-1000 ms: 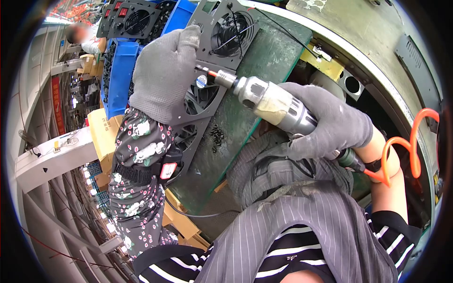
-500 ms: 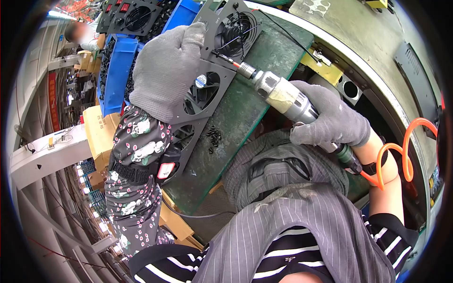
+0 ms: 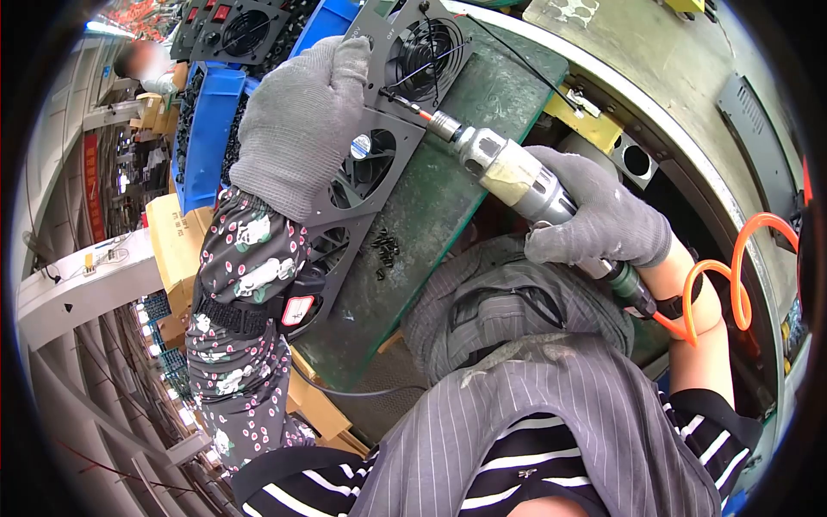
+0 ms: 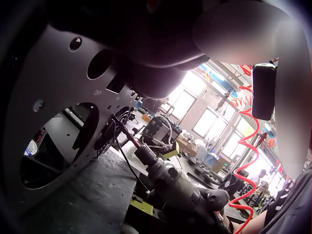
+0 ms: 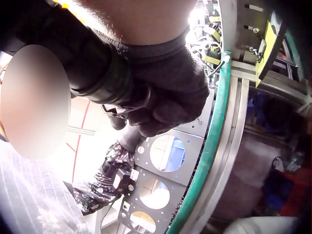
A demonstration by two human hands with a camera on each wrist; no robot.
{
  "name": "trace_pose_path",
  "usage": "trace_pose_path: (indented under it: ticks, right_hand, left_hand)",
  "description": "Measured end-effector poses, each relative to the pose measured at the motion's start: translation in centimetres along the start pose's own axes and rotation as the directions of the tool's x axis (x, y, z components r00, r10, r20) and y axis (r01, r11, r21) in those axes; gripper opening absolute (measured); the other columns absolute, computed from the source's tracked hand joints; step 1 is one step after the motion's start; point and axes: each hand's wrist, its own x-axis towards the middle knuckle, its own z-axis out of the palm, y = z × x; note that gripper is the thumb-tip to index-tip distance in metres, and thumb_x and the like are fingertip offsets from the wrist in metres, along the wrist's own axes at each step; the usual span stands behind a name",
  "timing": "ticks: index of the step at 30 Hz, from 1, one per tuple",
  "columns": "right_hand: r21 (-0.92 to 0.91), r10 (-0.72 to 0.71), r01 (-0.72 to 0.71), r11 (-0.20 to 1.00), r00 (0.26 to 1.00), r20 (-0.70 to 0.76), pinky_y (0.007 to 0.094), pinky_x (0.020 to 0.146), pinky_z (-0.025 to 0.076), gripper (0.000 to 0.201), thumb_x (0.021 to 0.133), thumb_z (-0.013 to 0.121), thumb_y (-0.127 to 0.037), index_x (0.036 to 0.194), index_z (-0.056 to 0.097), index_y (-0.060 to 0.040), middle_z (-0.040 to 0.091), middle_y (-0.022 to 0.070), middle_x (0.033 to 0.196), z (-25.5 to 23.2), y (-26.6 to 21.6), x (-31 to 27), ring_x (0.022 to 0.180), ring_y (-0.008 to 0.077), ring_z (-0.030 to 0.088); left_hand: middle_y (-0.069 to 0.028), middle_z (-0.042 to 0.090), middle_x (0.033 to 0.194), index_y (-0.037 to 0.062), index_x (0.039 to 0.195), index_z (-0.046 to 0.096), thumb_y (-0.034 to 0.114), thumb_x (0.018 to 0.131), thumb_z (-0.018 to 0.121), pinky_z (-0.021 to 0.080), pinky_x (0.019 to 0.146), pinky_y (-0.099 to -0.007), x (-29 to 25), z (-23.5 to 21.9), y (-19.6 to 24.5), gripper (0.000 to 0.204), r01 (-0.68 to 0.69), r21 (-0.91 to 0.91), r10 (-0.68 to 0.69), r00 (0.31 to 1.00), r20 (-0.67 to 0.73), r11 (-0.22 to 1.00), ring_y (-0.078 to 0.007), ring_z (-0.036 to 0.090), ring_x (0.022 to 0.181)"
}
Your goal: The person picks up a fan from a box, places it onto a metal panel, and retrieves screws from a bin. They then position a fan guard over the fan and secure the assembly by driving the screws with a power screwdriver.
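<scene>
My gloved left hand (image 3: 297, 129) grips the upper edge of a dark metal panel (image 3: 379, 73) marked OFF; most of its fingers are hidden. A round wire fan guard (image 3: 426, 56) sits in that panel. With the right hand (image 3: 607, 211), also gloved, I hold a pneumatic screwdriver (image 3: 517, 181) around its body. Its long bit slants up and left, the tip right at the guard's lower corner. The left wrist view shows the screwdriver (image 4: 170, 183) against the panel, the bit meeting the guard's edge. Below stands another panel (image 3: 401, 142) with a large round hole.
Several loose black screws (image 3: 385, 250) lie on the green bench top (image 3: 448, 189). Blue bins (image 3: 211, 129) of small parts stand left, near another fan panel (image 3: 241, 30). An orange coiled hose (image 3: 741, 258) runs from the screwdriver. Another person (image 3: 155, 69) is at the far left.
The screwdriver has moved up, its bit going from beside my left hand to the fan guard's corner, where it stays. My left hand keeps its place on the panel.
</scene>
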Motion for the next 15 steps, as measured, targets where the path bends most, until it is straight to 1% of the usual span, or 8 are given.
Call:
trace_pose_path:
  ticks: [3, 5, 7, 10, 12, 14, 15]
  right_hand:
    - [0.004, 0.014, -0.014, 1.000, 1.000, -0.002, 0.0285, 0.082, 0.046, 0.088, 0.058, 0.079, -0.035, 0.132, 0.048, 0.0013, 0.061, 0.0077, 0.102, 0.1, 0.0, 0.0, 0.090, 0.0158, 0.057]
    - [0.078, 0.009, -0.011, 0.997, 1.000, 0.017, 0.0278, 0.080, 0.046, 0.088, 0.057, 0.079, -0.034, 0.131, 0.048, 0.0011, 0.061, 0.0069, 0.100, 0.1, -0.1, -0.1, 0.087, 0.0145, 0.057]
    - [0.088, 0.013, -0.015, 0.996, 1.000, 0.022, 0.0274, 0.079, 0.047, 0.087, 0.057, 0.078, -0.033, 0.131, 0.048, 0.0012, 0.061, 0.0067, 0.100, 0.2, 0.1, -0.1, 0.085, 0.0141, 0.057]
    - [0.109, 0.019, -0.021, 0.994, 1.000, 0.017, 0.0270, 0.077, 0.047, 0.084, 0.057, 0.077, -0.031, 0.130, 0.049, 0.0014, 0.061, 0.0062, 0.098, 0.3, -0.1, -0.1, 0.083, 0.0134, 0.057]
    - [0.120, 0.027, -0.028, 0.992, 1.000, 0.009, 0.0270, 0.076, 0.047, 0.083, 0.057, 0.076, -0.030, 0.129, 0.049, 0.0015, 0.061, 0.0058, 0.096, 0.2, -0.2, -0.1, 0.082, 0.0131, 0.057]
    - [0.042, -0.126, 0.124, 0.991, 0.991, 0.037, 0.0267, 0.071, 0.049, 0.061, 0.069, 0.078, -0.028, 0.116, 0.054, 0.0025, 0.063, 0.0059, 0.089, -0.1, 0.1, 0.1, 0.078, 0.0110, 0.058]
    - [0.031, -0.105, 0.104, 0.994, 0.994, 0.027, 0.0259, 0.070, 0.049, 0.061, 0.069, 0.078, -0.027, 0.117, 0.054, 0.0027, 0.062, 0.0059, 0.088, 0.2, 0.1, -0.1, 0.078, 0.0105, 0.057]
  left_hand:
    - [-0.0100, 0.067, 0.091, 0.0069, 0.120, 0.063, 0.039, 0.099, 0.048, 0.047, 0.079, -0.0292, -0.2, -0.4, 0.6, 0.041, -0.003, 0.046, 0.002, 1.000, 0.013, 0.999, -0.0174, 0.062, 0.086]
    - [-0.0109, 0.067, 0.092, 0.0070, 0.120, 0.063, 0.039, 0.099, 0.047, 0.048, 0.078, -0.0295, -0.2, -0.2, 0.7, 0.041, -0.006, 0.060, 0.005, 1.000, 0.019, 0.998, -0.0183, 0.063, 0.086]
    - [-0.0123, 0.067, 0.092, 0.0075, 0.119, 0.063, 0.040, 0.099, 0.047, 0.048, 0.077, -0.0304, -0.3, 0.0, 0.7, 0.041, -0.008, 0.105, 0.009, 1.000, -0.011, 0.994, -0.0209, 0.064, 0.086]
    - [-0.0126, 0.067, 0.090, 0.0076, 0.119, 0.063, 0.040, 0.099, 0.047, 0.048, 0.076, -0.0305, -0.3, 0.2, 0.2, 0.042, -0.044, 0.050, 0.045, 0.999, -0.016, 0.998, -0.0212, 0.064, 0.085]
    - [-0.0126, 0.067, 0.090, 0.0071, 0.120, 0.063, 0.039, 0.099, 0.047, 0.048, 0.076, -0.0302, -0.1, 0.1, 0.0, 0.042, -0.055, 0.076, 0.057, 0.998, -0.012, 0.996, -0.0204, 0.064, 0.085]
    - [-0.0126, 0.067, 0.090, 0.0067, 0.120, 0.063, 0.039, 0.099, 0.046, 0.048, 0.076, -0.0298, 0.1, 0.1, -0.4, 0.042, -0.065, 0.100, 0.066, 0.998, -0.007, 0.993, -0.0196, 0.064, 0.084]
    - [-0.0125, 0.067, 0.090, 0.0064, 0.120, 0.063, 0.038, 0.099, 0.047, 0.048, 0.076, -0.0297, 0.0, 0.4, -0.8, 0.042, -0.077, 0.094, 0.077, 0.997, -0.004, 0.993, -0.0187, 0.063, 0.084]
